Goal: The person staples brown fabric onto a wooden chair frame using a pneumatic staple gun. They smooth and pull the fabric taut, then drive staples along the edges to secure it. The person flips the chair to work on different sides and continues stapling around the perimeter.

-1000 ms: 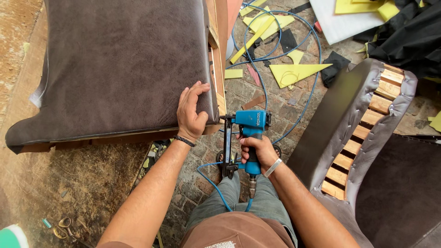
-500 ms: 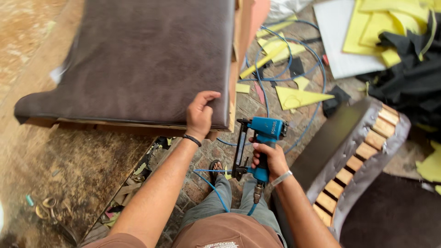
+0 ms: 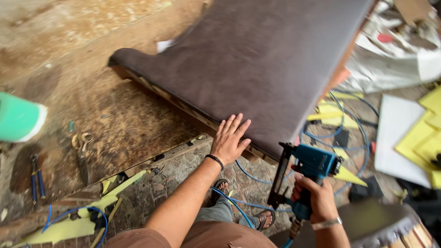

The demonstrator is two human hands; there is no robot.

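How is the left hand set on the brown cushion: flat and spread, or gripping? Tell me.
Flat and spread. The left hand lies palm down on the brown cushion near its edge, fingers splayed, none curled round it.

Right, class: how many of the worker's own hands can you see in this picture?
2. The left hand lies flat, fingers spread, on the edge of the brown upholstered panel. The right hand grips the blue staple gun just below that edge. No other hands show.

The padded fabric-covered cushion panel (image 3: 257, 59) is dark brown, and the pneumatic staple gun (image 3: 307, 177) is bright blue with a black magazine, fed by a thin blue air hose (image 3: 239, 202). Scattered foam offcuts (image 3: 420, 138) are yellow, the plastic roll (image 3: 18, 117) is mint green with a white rim, and the dusty floor (image 3: 82, 69) is mottled tan.
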